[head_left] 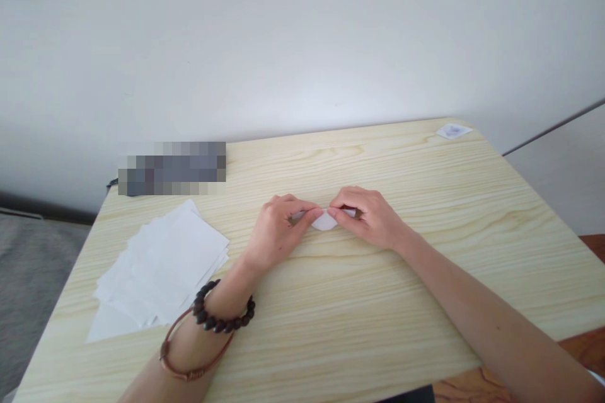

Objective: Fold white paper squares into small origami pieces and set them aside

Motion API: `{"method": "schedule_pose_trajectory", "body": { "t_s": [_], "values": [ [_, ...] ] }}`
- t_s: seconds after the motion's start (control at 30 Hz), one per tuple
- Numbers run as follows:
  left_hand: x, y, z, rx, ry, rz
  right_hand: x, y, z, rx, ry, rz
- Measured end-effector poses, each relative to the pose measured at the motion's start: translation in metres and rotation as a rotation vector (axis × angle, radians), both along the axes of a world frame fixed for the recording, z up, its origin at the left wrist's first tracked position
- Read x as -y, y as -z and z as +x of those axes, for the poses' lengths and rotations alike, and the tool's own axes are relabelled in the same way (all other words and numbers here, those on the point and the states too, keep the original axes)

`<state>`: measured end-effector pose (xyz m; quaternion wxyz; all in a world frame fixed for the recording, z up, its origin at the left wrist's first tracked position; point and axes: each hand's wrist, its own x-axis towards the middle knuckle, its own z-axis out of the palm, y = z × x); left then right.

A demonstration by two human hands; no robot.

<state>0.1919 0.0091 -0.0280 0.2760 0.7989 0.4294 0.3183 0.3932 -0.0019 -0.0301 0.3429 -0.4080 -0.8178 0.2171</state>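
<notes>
Near the middle of the table, a small folded piece of white paper (pixel 324 221) is pinched between my two hands. My left hand (pixel 282 227) grips its left part with thumb and forefinger. From the right, my right hand (pixel 366 217) pinches it close to the left fingertips, thumb and forefinger together. Both hands cover much of the paper, so its full folded shape is hidden. A fanned stack of white paper sheets (pixel 165 258) lies to the left of my left hand.
The light wood-grain table (pixel 340 315) stands against a white wall (pixel 302 31). A dark, pixelated object (pixel 174 170) lies at the back left. A small white diamond-shaped piece (pixel 454 131) with a bluish middle rests at the far right corner.
</notes>
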Motion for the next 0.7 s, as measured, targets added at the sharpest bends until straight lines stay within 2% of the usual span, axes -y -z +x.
{"method": "schedule_pose_trajectory", "body": {
  "t_s": [0.13, 0.33, 0.53, 0.7],
  "values": [
    [-0.002, -0.001, -0.003, 0.0, 0.025, -0.033, -0.001, -0.002, 0.006, -0.022, -0.039, -0.057],
    [-0.005, -0.003, -0.009, -0.009, -0.013, -0.136, -0.001, -0.003, 0.011, -0.046, -0.072, -0.141],
    [-0.006, -0.003, -0.012, 0.044, -0.03, -0.221, -0.002, -0.001, 0.014, -0.069, -0.054, -0.217],
    [-0.009, -0.006, -0.017, 0.09, 0.071, -0.306, -0.004, -0.002, 0.019, -0.08, -0.079, -0.3]
  ]
}}
